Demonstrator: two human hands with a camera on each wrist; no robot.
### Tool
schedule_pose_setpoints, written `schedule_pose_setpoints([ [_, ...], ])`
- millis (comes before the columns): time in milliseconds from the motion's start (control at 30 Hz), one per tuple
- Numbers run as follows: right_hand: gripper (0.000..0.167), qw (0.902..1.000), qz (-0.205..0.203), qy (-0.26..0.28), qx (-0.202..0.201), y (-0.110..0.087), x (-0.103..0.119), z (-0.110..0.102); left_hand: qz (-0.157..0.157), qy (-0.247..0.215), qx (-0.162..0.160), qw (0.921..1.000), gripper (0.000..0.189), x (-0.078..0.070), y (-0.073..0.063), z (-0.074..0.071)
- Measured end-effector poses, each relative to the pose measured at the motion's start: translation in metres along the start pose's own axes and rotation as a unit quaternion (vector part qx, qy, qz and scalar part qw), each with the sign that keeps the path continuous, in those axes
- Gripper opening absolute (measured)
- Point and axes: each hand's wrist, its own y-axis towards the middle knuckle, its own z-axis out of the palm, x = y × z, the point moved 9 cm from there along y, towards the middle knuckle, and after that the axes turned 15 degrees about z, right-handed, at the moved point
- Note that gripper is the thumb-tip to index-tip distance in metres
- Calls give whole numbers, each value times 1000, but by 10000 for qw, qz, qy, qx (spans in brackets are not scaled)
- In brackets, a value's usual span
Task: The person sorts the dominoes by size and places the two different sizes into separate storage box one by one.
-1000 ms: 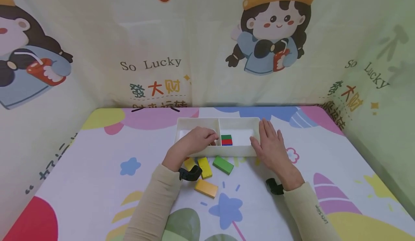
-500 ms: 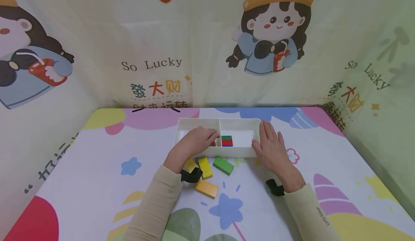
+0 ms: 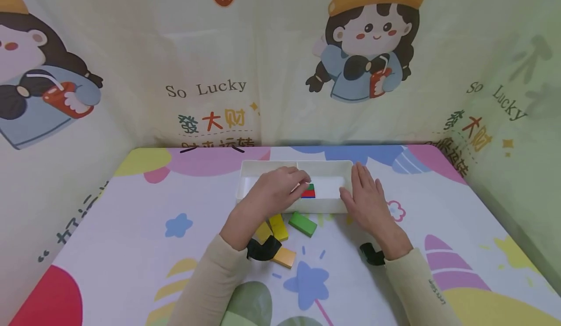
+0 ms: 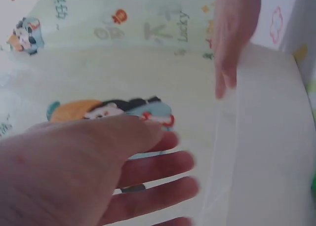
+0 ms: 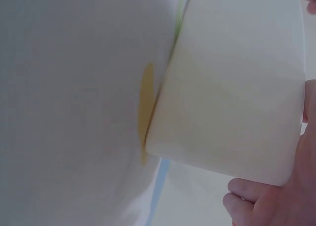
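A white two-compartment box [image 3: 324, 206] stands on the table. At its right end, my right hand [image 3: 370, 201] grips the wall, thumb inside the rim and fingers along the outside. My left hand [image 3: 280, 189] hovers over the middle divider, palm down. In the left wrist view its fingers [image 4: 163, 164] are loosely spread with nothing between them. Under its fingertips, in the right compartment, a green, red and blue block stack [image 3: 309, 194] is partly hidden by the hand.
Before the box lie a green block [image 3: 303, 224], a yellow block [image 3: 279, 227], another yellow block [image 3: 264, 232] and an orange block [image 3: 285, 257]. The left wrist strap [image 3: 264, 249] overlaps the last two. A printed curtain [image 3: 280, 72] rises behind the table.
My left hand has come up out of the left compartment and shifted right across the divider, now covering part of the stack. My right hand has stayed at the box's end.
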Motion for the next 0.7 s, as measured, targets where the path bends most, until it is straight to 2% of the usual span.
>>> schedule_pose_setpoints([
  [67, 72, 10000, -20, -11, 13, 0, 0, 1, 199, -289, 341, 9988, 18, -12, 0, 5],
  [133, 72, 10000, -37, -40, 17, -1, 0, 2, 272, -581, 878, 9941, 20, -21, 0, 16],
  [267, 72, 10000, -51, -56, -49, -1, 0, 1, 22, -897, 1956, 9766, 23, -32, -4, 40],
  [367, 72, 9999, -51, -61, -102, -1, 0, 0, -63, -715, 2438, 9672, 26, -37, -7, 52],
  [433, 72, 10000, -40, -46, -72, -1, -1, 0, -29, -517, 2588, 9646, 28, -40, -8, 57],
  [533, 73, 10000, -39, -58, -10, -1, -1, 1, 31, -140, 2644, 9643, 31, -43, -9, 62],
  [633, 72, 9999, -72, -81, -18, -1, 1, 1, -50, 125, 2568, 9664, 30, -43, -11, 64],
  [700, 72, 9999, -88, -75, -46, -1, 2, 0, 5, 429, 2455, 9684, 23, -44, -11, 65],
])
